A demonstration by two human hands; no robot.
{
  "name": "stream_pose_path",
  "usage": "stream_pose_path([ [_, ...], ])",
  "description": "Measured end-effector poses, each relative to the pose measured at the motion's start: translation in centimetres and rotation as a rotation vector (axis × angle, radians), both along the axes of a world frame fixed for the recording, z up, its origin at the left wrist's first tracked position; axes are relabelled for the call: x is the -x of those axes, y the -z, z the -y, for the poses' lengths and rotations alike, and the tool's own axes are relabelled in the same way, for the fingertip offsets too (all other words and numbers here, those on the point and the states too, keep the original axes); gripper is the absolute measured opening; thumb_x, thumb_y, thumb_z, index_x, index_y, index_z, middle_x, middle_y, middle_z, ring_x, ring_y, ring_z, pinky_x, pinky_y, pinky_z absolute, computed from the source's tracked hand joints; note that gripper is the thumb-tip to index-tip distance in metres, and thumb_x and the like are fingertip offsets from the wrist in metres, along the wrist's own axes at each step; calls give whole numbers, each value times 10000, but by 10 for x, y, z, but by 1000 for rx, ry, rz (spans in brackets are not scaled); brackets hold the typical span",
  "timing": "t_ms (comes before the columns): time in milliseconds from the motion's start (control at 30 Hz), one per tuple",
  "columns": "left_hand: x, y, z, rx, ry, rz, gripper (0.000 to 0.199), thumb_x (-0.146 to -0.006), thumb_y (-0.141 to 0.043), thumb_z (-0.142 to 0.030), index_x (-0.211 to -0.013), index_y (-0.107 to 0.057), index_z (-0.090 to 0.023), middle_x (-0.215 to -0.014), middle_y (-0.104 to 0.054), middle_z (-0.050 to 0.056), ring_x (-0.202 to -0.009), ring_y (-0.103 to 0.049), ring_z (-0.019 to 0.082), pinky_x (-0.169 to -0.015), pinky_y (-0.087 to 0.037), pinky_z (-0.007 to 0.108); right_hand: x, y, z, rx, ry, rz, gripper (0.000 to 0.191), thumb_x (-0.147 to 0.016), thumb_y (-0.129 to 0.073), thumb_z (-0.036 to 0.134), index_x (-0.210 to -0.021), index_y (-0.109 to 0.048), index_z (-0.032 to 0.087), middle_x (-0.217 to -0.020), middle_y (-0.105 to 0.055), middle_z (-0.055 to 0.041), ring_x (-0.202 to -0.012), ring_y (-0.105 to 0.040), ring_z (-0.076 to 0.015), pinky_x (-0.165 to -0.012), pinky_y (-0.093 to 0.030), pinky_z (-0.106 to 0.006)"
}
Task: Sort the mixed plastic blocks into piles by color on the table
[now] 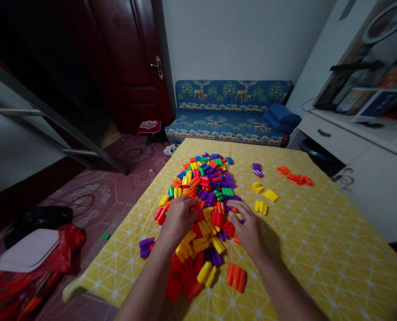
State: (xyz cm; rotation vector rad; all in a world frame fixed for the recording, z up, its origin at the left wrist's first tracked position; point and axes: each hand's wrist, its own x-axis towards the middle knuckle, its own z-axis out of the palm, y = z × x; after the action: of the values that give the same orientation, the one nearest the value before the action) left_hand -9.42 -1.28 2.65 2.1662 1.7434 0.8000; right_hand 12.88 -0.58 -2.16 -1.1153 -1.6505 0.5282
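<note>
A long heap of plastic building blocks [204,228] in red, orange, yellow, purple, green and blue lies on the table. My left hand [181,216] is over the heap's left side, fingers curled down among red and orange blocks; its fingertips are partly hidden, and I cannot make out what they hold. On the right edge of the heap, my right hand [247,223] has thumb and forefinger apart, close to a purple block [232,200]. Nearer me sit an orange block [236,277] and a yellow block [206,273].
Right of the heap lie a joined orange row [296,177], several yellow blocks [271,195] and purple pieces [257,167]. A yellow patterned cloth [321,232] covers the table. Beyond stands a blue sofa [218,120]; a green block [106,236] is on the floor.
</note>
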Motion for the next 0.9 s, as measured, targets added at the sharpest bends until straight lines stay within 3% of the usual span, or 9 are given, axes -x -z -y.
stream_pose_path([
  [233,26,-9,11,63,17,-110,337,-721,-602,-42,-953,-760,-229,-986,-727,67,-954,-636,230,-853,-468,327,-7,2,-11,29,5,17,195,-866,-515,208,-939,-695,206,-1033,-696,-94,-1015,-640,-225,-943,-510,-413],
  [400,28,-8,13,136,48,-173,465,-686,-564,9,-994,-760,-279,-1016,-743,52,-983,-656,234,-841,-482,313,2,4,-1,75,-53,28,188,-864,-520,210,-895,-705,221,-1002,-707,-75,-978,-655,-207,-901,-529,-375],
  [600,22,-3,18,217,0,-257,434,-697,-706,-123,-1109,-718,-257,-1061,-738,108,-1050,-652,299,-864,-497,365,3,7,-5,50,-34,64,201,-882,-498,199,-920,-695,217,-1028,-698,-83,-992,-648,-205,-901,-532,-379],
  [733,17,3,17,226,15,-270,414,-695,-762,-220,-1106,-711,-225,-1078,-721,130,-1074,-636,329,-859,-496,382,3,8,-26,-8,5,214,247,-868,-512,183,-1033,-692,220,-1133,-674,-94,-1106,-603,-226,-1005,-479,-435],
  [900,17,10,12,185,-37,-163,288,-704,-701,-170,-981,-740,-239,-993,-724,77,-931,-673,255,-768,-496,308,6,14,-57,-3,53,470,466,-828,-561,181,-1292,-595,208,-1345,-586,-116,-1260,-509,-262,-1085,-400,-499],
])
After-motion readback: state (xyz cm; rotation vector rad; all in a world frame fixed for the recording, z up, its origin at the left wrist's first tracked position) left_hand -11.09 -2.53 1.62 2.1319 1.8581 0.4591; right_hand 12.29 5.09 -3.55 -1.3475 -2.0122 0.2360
